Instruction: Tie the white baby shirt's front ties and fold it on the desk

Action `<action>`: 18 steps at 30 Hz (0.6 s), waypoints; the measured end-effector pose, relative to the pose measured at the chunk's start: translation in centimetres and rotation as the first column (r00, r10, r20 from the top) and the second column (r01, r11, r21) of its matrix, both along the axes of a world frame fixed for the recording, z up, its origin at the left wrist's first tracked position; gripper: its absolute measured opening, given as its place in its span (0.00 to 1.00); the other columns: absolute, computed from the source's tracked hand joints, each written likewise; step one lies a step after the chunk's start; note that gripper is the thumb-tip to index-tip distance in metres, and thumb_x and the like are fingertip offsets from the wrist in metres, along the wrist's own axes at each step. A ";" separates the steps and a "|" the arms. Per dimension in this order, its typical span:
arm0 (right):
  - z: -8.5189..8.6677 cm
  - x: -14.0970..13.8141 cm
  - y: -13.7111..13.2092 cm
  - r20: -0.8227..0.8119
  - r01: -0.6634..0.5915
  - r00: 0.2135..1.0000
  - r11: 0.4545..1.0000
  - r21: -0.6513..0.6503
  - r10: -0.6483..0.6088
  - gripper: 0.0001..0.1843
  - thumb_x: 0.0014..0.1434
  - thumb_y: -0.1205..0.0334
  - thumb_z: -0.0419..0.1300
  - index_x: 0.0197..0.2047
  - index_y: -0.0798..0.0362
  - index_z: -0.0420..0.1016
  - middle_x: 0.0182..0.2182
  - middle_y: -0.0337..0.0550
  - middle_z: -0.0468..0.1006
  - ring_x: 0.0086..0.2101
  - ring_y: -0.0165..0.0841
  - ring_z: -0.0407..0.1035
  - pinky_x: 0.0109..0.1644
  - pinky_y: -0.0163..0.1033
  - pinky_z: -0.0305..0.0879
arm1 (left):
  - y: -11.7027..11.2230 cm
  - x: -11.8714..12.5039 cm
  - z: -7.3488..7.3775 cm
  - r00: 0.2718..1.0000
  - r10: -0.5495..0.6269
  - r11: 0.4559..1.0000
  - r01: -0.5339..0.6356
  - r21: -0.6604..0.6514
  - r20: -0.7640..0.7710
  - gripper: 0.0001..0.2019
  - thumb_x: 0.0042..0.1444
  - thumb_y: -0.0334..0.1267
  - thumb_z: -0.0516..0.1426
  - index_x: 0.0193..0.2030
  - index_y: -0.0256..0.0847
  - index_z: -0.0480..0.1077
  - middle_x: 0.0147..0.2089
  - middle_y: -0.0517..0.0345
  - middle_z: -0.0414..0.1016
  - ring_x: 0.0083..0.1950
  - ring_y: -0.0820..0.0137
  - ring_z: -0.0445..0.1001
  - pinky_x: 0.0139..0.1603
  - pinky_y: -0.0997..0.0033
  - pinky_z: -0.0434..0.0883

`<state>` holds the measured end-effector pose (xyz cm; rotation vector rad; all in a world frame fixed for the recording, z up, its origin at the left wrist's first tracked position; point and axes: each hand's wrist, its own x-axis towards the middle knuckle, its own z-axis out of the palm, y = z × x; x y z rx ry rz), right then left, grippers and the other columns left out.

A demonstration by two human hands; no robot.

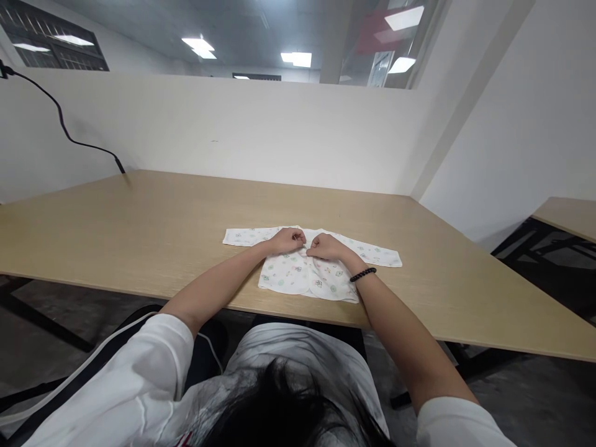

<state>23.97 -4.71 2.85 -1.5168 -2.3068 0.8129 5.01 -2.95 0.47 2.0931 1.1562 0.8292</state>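
Note:
A small white long-sleeved baby shirt (291, 273) with a scattered coloured print lies spread on the wooden table, its hem towards me and both sleeves stretched out sideways. My left hand (287, 240) is over the upper left of the front, fingers curled and pinched at the centre opening. Close beside it, my right hand (325, 247) pinches the other side of the same opening, with a dark beaded bracelet (363, 274) on that wrist. The fingertips nearly meet. Any small fastener between them is too small to make out.
The wooden table (153, 230) runs up to a white wall (279, 130) with a window above it. A black cable (63, 121) hangs at the left and reaches the table's back edge. Another table (570, 214) stands at the far right.

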 end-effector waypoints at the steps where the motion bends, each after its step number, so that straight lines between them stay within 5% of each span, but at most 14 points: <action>1: 0.1 0.1 0.0 -0.009 -0.003 1.000 1.000 -0.018 0.003 0.14 0.46 0.63 0.60 0.14 0.52 0.63 0.12 0.35 0.64 0.17 0.26 0.55 0.22 0.34 0.49 | -0.1 -0.1 0.1 1.000 -0.019 1.000 0.019 -0.003 0.007 0.06 0.47 0.36 0.57 0.30 0.41 0.75 0.33 0.57 0.78 0.34 0.68 0.73 0.35 0.71 0.69; 7: 0.6 1.1 0.1 -0.148 -0.028 0.989 0.990 -0.137 0.007 0.08 0.45 0.66 0.58 0.17 0.55 0.70 0.17 0.42 0.74 0.17 0.26 0.61 0.22 0.34 0.54 | -1.1 -0.3 1.1 0.971 -0.235 0.968 0.238 -0.085 0.042 0.06 0.47 0.39 0.60 0.29 0.40 0.76 0.31 0.57 0.77 0.34 0.68 0.73 0.35 0.71 0.69; 18: 0.5 1.3 0.3 -0.193 -0.004 0.981 0.983 -0.182 -0.032 0.06 0.41 0.70 0.62 0.20 0.54 0.67 0.15 0.36 0.70 0.17 0.26 0.61 0.20 0.32 0.50 | -0.6 0.2 0.3 0.979 -0.201 0.972 0.198 -0.130 -0.014 0.10 0.45 0.44 0.66 0.29 0.40 0.77 0.27 0.59 0.74 0.28 0.72 0.68 0.28 0.72 0.63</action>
